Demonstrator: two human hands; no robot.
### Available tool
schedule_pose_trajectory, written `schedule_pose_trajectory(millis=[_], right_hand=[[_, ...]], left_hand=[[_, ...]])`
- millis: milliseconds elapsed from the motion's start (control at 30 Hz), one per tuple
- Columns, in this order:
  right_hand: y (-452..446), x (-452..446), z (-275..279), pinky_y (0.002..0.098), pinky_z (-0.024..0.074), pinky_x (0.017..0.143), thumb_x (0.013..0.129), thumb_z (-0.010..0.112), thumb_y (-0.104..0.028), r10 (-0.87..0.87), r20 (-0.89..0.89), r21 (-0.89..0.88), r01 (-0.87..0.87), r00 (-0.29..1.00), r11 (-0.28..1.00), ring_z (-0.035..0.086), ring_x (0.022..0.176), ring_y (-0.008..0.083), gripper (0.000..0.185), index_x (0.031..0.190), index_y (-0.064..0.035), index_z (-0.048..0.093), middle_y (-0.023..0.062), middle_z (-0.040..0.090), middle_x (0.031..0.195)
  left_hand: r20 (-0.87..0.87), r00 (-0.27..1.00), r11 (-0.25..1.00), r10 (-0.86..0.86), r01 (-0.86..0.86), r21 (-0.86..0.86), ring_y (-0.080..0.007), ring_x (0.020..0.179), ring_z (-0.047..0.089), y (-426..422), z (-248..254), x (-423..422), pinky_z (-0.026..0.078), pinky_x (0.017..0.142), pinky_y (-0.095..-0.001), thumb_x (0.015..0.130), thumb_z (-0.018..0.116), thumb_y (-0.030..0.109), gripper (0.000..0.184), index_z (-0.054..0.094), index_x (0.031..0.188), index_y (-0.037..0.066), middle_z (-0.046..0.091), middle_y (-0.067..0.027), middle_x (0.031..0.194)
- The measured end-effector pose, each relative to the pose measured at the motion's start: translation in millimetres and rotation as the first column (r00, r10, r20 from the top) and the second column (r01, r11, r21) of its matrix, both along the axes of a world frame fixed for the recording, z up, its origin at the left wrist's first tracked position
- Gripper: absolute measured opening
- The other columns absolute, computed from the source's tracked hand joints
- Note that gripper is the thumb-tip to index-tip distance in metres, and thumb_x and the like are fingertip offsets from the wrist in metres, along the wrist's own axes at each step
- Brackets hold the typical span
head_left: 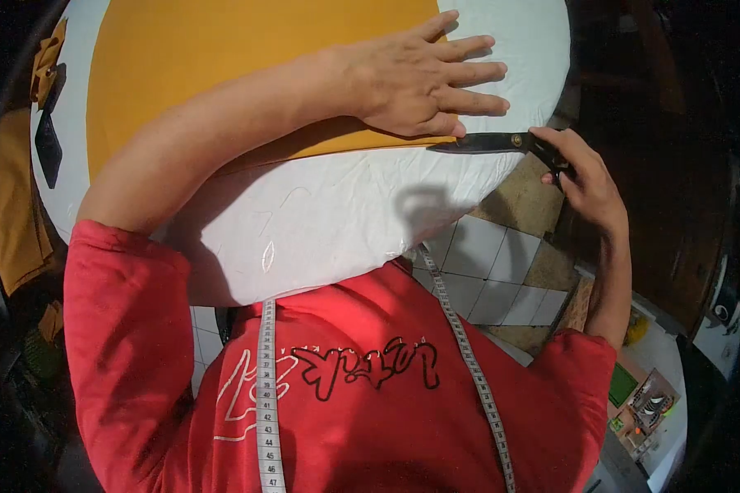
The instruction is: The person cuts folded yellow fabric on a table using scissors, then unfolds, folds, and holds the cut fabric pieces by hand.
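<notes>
My left hand lies flat with its fingers spread, over the right edge of a mustard-yellow cloth. The cloth is spread on a white-covered table. In my right hand are dark scissors, their blades pointing left along the cloth's near edge. The blade tips lie just below my left thumb, at the cloth's lower right corner. Whether fabric sits between the blades I cannot tell.
A measuring tape hangs down both sides of my red shirt. More mustard cloth hangs at the left, near a dark flat object on the table edge. Tiled floor shows below; a cluttered white surface stands lower right.
</notes>
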State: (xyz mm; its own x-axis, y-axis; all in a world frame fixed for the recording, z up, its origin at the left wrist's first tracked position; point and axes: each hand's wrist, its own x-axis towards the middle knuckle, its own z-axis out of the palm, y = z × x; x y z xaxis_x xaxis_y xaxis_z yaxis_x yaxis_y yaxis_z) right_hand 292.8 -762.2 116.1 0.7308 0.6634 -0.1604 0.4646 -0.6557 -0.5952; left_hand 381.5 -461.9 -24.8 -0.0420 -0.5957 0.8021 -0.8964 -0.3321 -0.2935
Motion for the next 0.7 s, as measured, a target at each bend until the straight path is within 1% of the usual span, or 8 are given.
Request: schedule_pose_trajectory(millis=[100, 133, 167, 200, 233, 433, 567, 700], right_hand=[[4, 0, 5, 0.0345, 0.0479, 0.08, 0.074, 0.062, 0.015, -0.017, -0.044, -0.014, 0.016, 0.999, 1.0, 0.057, 0.084, 0.0224, 0.071, 0.141, -0.0057, 0.061, 0.0094, 0.068, 0.108], [5, 1, 6, 0.0347, 0.0478, 0.08, 0.074, 0.062, 0.015, 0.0, -0.019, -0.009, 0.0, 1.0, 1.0, 0.056, 0.084, 0.0225, 0.071, 0.141, -0.0057, 0.061, 0.0095, 0.067, 0.108], [7, 2, 6, 0.0348, 0.0477, 0.079, 0.074, 0.062, 0.015, 0.016, 0.006, -0.003, -0.016, 1.0, 1.0, 0.056, 0.084, 0.0226, 0.071, 0.141, -0.0058, 0.061, 0.0095, 0.067, 0.108], [8, 2, 6, 0.035, 0.0477, 0.079, 0.074, 0.062, 0.015, 0.032, 0.03, 0.002, -0.032, 0.999, 0.999, 0.056, 0.084, 0.0226, 0.071, 0.142, -0.0058, 0.061, 0.0096, 0.067, 0.107], [9, 4, 6, 0.0351, 0.0476, 0.079, 0.074, 0.062, 0.015, 0.05, 0.056, 0.008, -0.05, 0.997, 0.999, 0.056, 0.084, 0.0227, 0.071, 0.142, -0.0059, 0.06, 0.0096, 0.066, 0.107], [13, 3, 13, 0.0351, 0.047, 0.079, 0.074, 0.063, 0.014, 0.02, 0.012, -0.032, -0.02, 1.0, 0.999, 0.055, 0.083, 0.0233, 0.07, 0.141, -0.0053, 0.06, 0.0095, 0.066, 0.106], [11, 1, 8, 0.0344, 0.0464, 0.078, 0.076, 0.066, 0.012, 0.036, 0.058, -0.038, -0.034, 0.998, 0.999, 0.055, 0.084, 0.0238, 0.067, 0.141, -0.0046, 0.06, 0.0093, 0.065, 0.104], [22, -7, 11, 0.0346, 0.0465, 0.078, 0.078, 0.067, 0.012, 0.033, 0.056, -0.035, -0.031, 0.998, 0.999, 0.055, 0.083, 0.0239, 0.066, 0.141, -0.0042, 0.059, 0.0095, 0.065, 0.103]], left_hand=[[0.004, 1.0, 1.0, 0.017, -0.017, -0.002, -0.0363, 0.16, 0.007, 3, 10, -3, -0.004, 0.13, -0.0577, 0.108, 0.005, 0.058, 0.071, 0.022, 0.166, 0.021, 0.014, -0.0158, 0.173], [-0.122, 0.99, 0.983, 0.068, -0.045, 0.18, -0.0363, 0.16, 0.007, 10, 30, -12, -0.004, 0.13, -0.0577, 0.108, 0.005, 0.058, 0.071, 0.022, 0.166, 0.021, 0.014, -0.0157, 0.173], [-0.235, 0.962, 0.932, 0.139, -0.047, 0.358, -0.0364, 0.16, 0.006, 19, 53, -23, -0.005, 0.13, -0.0577, 0.108, 0.005, 0.058, 0.071, 0.022, 0.166, 0.021, 0.014, -0.0157, 0.173], [-0.33, 0.917, 0.852, 0.226, -0.022, 0.524, -0.0364, 0.16, 0.006, 27, 74, -32, -0.005, 0.13, -0.0577, 0.108, 0.005, 0.058, 0.07, 0.021, 0.166, 0.021, 0.014, -0.0157, 0.173], [-0.4, 0.856, 0.745, 0.328, 0.026, 0.667, -0.0364, 0.16, 0.006, 30, 82, -35, -0.005, 0.13, -0.0577, 0.108, 0.005, 0.057, 0.07, 0.021, 0.166, 0.021, 0.014, -0.0156, 0.173], [-0.409, 0.85, 0.749, 0.332, 0.026, 0.662, -0.0366, 0.16, 0.006, 29, 83, -36, -0.005, 0.129, -0.058, 0.109, 0.005, 0.057, 0.07, 0.021, 0.166, 0.02, 0.013, -0.0157, 0.173], [-0.41, 0.851, 0.75, 0.328, 0.029, 0.661, -0.0369, 0.16, 0.006, 28, 83, -36, -0.005, 0.129, -0.0585, 0.109, 0.004, 0.057, 0.07, 0.021, 0.166, 0.02, 0.014, -0.016, 0.173], [-0.411, 0.852, 0.752, 0.325, 0.031, 0.658, -0.037, 0.16, 0.006, 28, 82, -36, -0.004, 0.129, -0.0588, 0.109, 0.005, 0.056, 0.07, 0.021, 0.166, 0.02, 0.014, -0.0161, 0.173]])
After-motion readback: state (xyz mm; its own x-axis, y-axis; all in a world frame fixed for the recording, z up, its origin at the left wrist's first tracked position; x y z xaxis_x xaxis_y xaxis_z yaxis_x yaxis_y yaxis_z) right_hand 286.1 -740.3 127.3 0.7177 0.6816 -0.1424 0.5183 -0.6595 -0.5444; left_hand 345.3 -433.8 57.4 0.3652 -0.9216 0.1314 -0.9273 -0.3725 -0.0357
